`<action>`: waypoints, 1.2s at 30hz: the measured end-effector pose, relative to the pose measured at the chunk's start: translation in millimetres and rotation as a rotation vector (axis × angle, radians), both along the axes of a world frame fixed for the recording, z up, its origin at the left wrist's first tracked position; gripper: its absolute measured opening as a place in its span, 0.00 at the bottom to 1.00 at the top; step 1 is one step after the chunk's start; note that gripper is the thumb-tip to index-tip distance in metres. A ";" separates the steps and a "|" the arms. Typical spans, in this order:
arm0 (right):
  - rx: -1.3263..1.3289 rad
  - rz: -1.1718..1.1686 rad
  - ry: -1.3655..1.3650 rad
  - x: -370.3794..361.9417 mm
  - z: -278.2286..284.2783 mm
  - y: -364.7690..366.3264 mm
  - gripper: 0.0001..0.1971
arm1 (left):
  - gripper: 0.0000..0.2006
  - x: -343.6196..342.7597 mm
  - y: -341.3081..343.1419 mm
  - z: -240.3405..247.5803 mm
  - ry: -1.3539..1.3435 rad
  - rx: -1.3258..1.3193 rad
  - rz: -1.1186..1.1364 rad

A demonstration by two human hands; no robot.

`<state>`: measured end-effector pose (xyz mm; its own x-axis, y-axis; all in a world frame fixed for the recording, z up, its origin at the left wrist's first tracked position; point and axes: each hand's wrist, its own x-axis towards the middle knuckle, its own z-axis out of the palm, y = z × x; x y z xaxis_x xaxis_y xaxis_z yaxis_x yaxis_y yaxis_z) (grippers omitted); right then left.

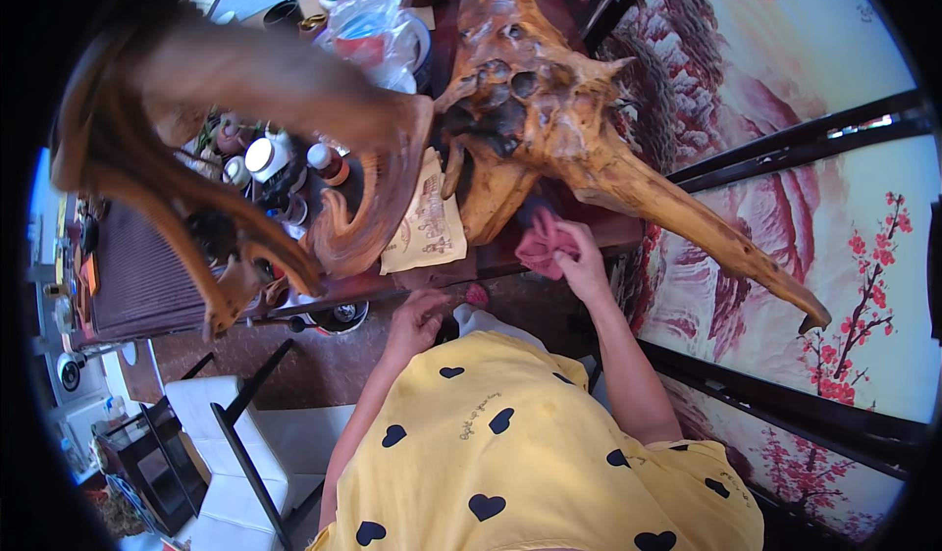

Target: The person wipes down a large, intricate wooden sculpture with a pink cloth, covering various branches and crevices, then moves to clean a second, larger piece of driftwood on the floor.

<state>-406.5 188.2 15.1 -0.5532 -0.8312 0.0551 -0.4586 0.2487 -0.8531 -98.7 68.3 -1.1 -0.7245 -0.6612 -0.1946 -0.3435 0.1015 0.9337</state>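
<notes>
My right hand (584, 264) is closed on a crumpled dusky-red cloth (538, 241) at the table's front edge. The cloth is just below a large, glossy root-wood carving (549, 109), whose long branch reaches out to the right. My left hand (416, 323) is in front of the table edge, its fingers curled loosely, and nothing shows in them. Beyond it, a cream printed cloth or paper sheet (432, 222) lies at the table's edge. Left of that sheet rises a brown, twisting wooden piece (265, 80), partly blurred, close to the camera.
On the dark table (147, 266) are a white-lidded jar (263, 158), a small capped bottle (328, 163) and clear plastic bags (368, 26). A painted folding screen (765, 188) stands at right. A white chair (221, 443) is at lower left.
</notes>
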 end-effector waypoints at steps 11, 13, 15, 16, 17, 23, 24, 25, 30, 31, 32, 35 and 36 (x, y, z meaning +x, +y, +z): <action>0.263 0.216 0.708 -9.3 -35.9 1.4 0.17 | 0.11 4.7 -3.5 -10.7 -0.100 0.152 0.119; 0.194 -0.091 0.036 -69.3 -79.0 28.9 0.15 | 0.11 8.3 -6.1 -10.9 -0.161 0.157 0.136; 0.224 -0.241 0.371 -125.2 -139.5 75.0 0.15 | 0.12 11.7 -9.0 -8.3 -0.149 0.263 0.168; 0.080 -0.234 0.205 -133.8 -114.0 50.5 0.20 | 0.12 15.6 -7.2 -8.7 -0.145 0.319 0.208; 0.203 -0.277 0.494 -126.3 -87.2 36.9 0.23 | 0.12 17.7 -4.7 -8.4 -0.143 0.342 0.243; 0.381 -0.287 0.686 -33.4 -81.6 -42.0 0.23 | 0.13 16.2 -0.3 -7.8 -0.080 0.428 0.323; 0.347 -0.248 0.673 -18.4 -90.6 -53.3 0.23 | 0.13 15.5 -0.2 -10.4 -0.097 0.433 0.315; 0.318 -0.227 0.660 -10.1 -96.3 -64.3 0.23 | 0.13 12.9 -0.2 -11.5 -0.111 0.427 0.305; 0.204 -0.240 0.687 -56.0 -113.9 -110.8 0.24 | 0.13 -8.1 0.3 -4.1 -0.150 0.401 0.251; 0.178 -0.256 0.710 -71.8 -116.7 -122.5 0.24 | 0.13 -11.9 0.1 -1.8 -0.149 0.395 0.241; 0.151 -0.270 0.727 -85.5 -119.1 -133.8 0.24 | 0.13 -11.7 1.4 -2.5 -0.150 0.386 0.240; 0.079 -0.277 0.767 -104.0 -131.9 -173.7 0.25 | 0.14 -12.2 11.8 10.3 -0.186 0.379 0.268; 0.071 -0.328 0.791 -114.3 -136.2 -177.4 0.25 | 0.13 -15.8 8.0 13.2 -0.250 0.403 0.262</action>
<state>-520.8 10.8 -121.1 -0.5871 -0.6521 0.4797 -0.8076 0.5132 -0.2907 -114.6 76.3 12.1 -0.4443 -0.6513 -0.6152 -0.5254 -0.3667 0.7678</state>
